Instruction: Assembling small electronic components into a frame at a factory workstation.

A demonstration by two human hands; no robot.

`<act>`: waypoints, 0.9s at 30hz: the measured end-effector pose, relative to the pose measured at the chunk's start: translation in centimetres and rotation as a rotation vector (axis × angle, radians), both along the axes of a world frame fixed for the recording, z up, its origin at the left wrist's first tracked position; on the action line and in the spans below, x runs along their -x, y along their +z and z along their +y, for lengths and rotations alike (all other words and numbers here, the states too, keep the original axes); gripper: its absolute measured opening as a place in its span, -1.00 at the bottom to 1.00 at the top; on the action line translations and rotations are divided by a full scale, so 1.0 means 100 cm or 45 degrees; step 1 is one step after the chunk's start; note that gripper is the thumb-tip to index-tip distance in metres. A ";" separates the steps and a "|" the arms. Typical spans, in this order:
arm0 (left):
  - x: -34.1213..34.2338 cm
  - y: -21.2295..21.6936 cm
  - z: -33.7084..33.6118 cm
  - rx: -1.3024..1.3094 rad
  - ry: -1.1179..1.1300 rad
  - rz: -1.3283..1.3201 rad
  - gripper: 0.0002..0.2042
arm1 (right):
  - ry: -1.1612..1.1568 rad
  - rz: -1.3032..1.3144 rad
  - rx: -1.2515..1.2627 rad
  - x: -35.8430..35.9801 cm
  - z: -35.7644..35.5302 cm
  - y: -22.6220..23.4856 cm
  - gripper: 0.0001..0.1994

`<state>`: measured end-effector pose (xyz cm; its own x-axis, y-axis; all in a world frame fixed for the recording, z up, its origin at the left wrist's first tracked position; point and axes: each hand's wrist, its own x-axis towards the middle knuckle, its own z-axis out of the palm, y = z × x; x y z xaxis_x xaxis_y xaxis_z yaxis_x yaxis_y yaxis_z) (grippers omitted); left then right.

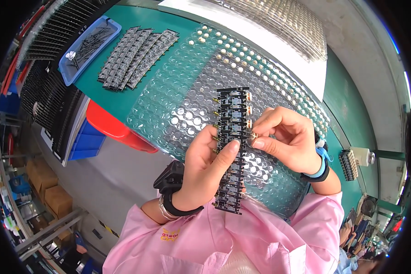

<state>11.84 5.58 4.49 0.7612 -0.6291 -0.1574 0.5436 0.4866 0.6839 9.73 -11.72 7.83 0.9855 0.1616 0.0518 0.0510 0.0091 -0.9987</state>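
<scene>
My left hand (201, 171) grips a long black circuit board strip (233, 112) upright in front of my chest, thumb across its face. Small brass pins stick out of the strip's left edge, and round metal parts sit along the upper part of its right edge. At that right edge, my right hand (290, 137) pinches a small round metal part (254, 135) between thumb and forefinger; it appears to touch the strip. Beneath both hands lies a clear plastic blister tray (157, 107), with rows of small round parts in some of its pockets.
Several circuit board strips (137, 59) lie on the green table at the far left, beside a blue tray (64, 75) of thin dark pieces. Clear trays (292, 25) are stacked at the back. A red stool (107, 125) stands left; another strip (348, 165) and white bottle (363, 156) lie right.
</scene>
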 end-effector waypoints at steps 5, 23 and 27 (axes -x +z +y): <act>0.000 0.000 0.000 -0.009 -0.003 -0.028 -0.81 | 0.005 0.048 0.048 0.001 0.001 0.004 -0.85; -0.001 -0.008 -0.004 -0.055 0.074 -0.157 -0.83 | -0.117 -0.669 0.736 -0.007 0.005 -0.001 -0.88; -0.004 -0.008 0.000 -0.029 0.064 -0.174 -0.84 | -0.098 -0.729 0.810 -0.008 0.006 0.004 -0.86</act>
<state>12.23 5.56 3.74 0.8068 -0.5874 -0.0637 0.4201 0.4945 0.7610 10.56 -11.10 8.19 0.8446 0.2621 0.4668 0.5260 -0.5684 -0.6326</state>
